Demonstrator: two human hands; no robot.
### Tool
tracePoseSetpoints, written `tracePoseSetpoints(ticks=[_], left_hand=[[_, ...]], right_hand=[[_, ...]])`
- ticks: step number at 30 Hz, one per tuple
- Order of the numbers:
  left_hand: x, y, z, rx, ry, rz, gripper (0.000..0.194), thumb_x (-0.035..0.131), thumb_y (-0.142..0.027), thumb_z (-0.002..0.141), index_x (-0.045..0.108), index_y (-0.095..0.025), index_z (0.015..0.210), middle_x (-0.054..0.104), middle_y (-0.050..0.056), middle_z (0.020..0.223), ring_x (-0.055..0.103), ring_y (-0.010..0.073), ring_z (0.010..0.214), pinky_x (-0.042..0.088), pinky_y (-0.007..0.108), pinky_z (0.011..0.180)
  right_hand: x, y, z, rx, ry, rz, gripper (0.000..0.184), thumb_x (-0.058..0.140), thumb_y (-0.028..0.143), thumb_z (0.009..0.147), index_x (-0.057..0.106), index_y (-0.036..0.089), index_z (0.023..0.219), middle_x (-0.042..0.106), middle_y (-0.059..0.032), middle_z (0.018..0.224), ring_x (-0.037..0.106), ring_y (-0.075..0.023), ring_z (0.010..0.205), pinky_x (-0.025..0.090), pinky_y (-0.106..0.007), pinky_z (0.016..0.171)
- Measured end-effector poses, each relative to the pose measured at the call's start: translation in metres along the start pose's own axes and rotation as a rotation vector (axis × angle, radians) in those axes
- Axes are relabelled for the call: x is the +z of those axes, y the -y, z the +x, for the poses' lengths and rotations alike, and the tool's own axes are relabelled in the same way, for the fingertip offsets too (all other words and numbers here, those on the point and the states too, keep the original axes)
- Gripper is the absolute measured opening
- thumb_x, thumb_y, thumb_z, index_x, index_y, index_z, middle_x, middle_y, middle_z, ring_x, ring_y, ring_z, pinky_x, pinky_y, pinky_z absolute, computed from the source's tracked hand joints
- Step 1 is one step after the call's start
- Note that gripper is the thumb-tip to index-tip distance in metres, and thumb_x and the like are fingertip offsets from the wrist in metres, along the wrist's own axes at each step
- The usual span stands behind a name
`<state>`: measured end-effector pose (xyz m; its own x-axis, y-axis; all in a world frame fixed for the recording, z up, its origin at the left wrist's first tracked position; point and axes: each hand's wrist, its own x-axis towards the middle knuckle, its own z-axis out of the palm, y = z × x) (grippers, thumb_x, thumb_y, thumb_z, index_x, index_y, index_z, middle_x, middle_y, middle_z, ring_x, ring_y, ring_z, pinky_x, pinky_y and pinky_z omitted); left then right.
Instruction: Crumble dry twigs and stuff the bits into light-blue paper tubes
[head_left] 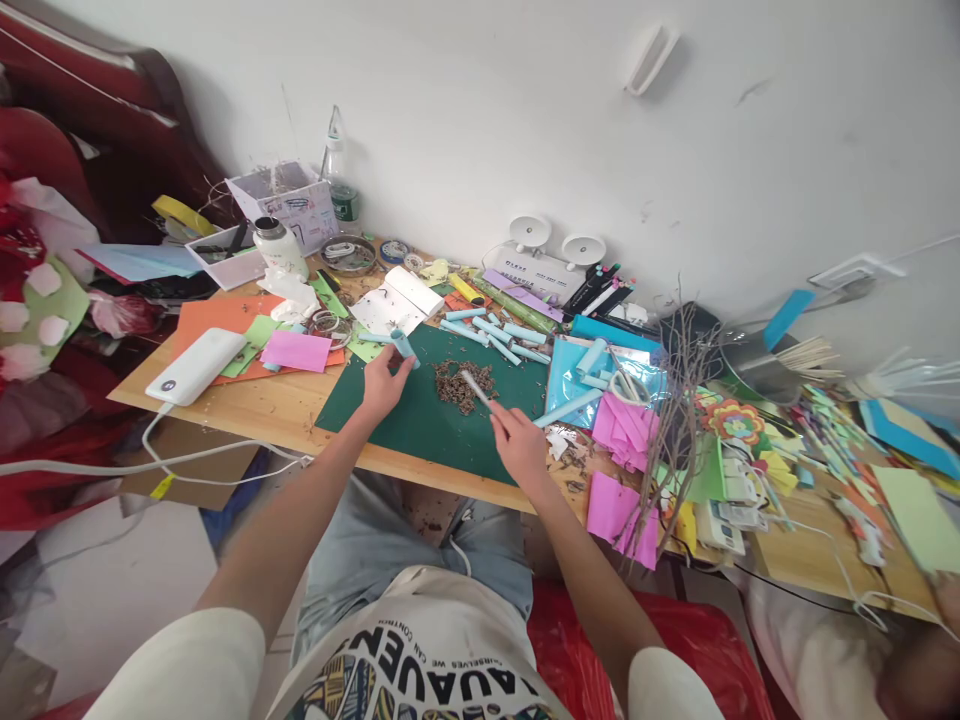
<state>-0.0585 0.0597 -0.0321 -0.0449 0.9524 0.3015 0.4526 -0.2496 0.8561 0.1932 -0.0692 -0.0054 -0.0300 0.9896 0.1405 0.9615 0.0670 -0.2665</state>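
My left hand [385,383] pinches a light-blue rolled paper tube [403,345] upright over the left part of a green cutting mat [390,420]. Between the fingers of my right hand [519,447] is a thin, pale stick-like tool [475,388]; its exact kind is too small to make out. The tool's tip points into a pile of brown dried bits [451,388] in the middle of the mat. Behind the pile lie several more blue paper tubes [504,350], loosely grouped. The inside of the held tube cannot be seen well.
A white power bank [195,367] with a cable lies at the left. Bare twigs [679,400], pink paper [622,515] and scissors [630,388] crowd the right. An open white bottle [279,248] stands at the back left. Part of another person shows at the lower right.
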Motion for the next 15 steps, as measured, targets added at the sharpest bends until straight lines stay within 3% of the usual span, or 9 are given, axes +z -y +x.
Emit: tracePoseSetpoints(ticks=[3,6,10,15], left_hand=[[0.005,0.003,-0.002,0.006,0.017,-0.026,0.020,0.059,-0.038,0.087,0.059,-0.019,0.085,0.066,0.003,0.076,0.063,0.0171,0.070,0.049,0.029,0.070],[0.007,0.004,-0.003,0.019,0.029,-0.023,0.019,0.059,-0.037,0.087,0.060,-0.019,0.087,0.067,0.003,0.077,0.063,0.0171,0.071,0.049,0.029,0.071],[0.005,0.003,-0.003,0.008,0.041,0.008,0.020,0.060,-0.038,0.087,0.063,-0.018,0.090,0.069,0.003,0.078,0.064,0.0177,0.071,0.050,0.029,0.072],[0.006,0.004,-0.003,0.005,0.072,0.000,0.024,0.059,-0.039,0.087,0.065,-0.018,0.097,0.072,0.006,0.084,0.067,0.0202,0.076,0.053,0.032,0.077]], right_hand=[[-0.001,-0.004,-0.004,0.303,-0.050,-0.033,0.037,0.041,0.026,0.099,0.066,0.014,0.122,0.069,-0.0104,0.092,0.064,-0.0191,0.080,0.042,-0.027,0.070],[-0.005,0.003,0.007,0.485,-0.010,-0.127,0.033,0.042,0.019,0.096,0.068,0.010,0.114,0.070,-0.0146,0.093,0.066,-0.0224,0.083,0.042,-0.029,0.071],[-0.016,0.003,0.022,0.604,-0.024,-0.184,0.034,0.041,0.018,0.095,0.067,0.010,0.114,0.071,-0.0179,0.094,0.069,-0.0255,0.086,0.045,-0.030,0.071],[-0.027,-0.023,0.019,0.695,0.021,-0.251,0.032,0.044,0.020,0.094,0.070,0.011,0.109,0.073,-0.0207,0.096,0.072,-0.0301,0.088,0.050,-0.033,0.072]])
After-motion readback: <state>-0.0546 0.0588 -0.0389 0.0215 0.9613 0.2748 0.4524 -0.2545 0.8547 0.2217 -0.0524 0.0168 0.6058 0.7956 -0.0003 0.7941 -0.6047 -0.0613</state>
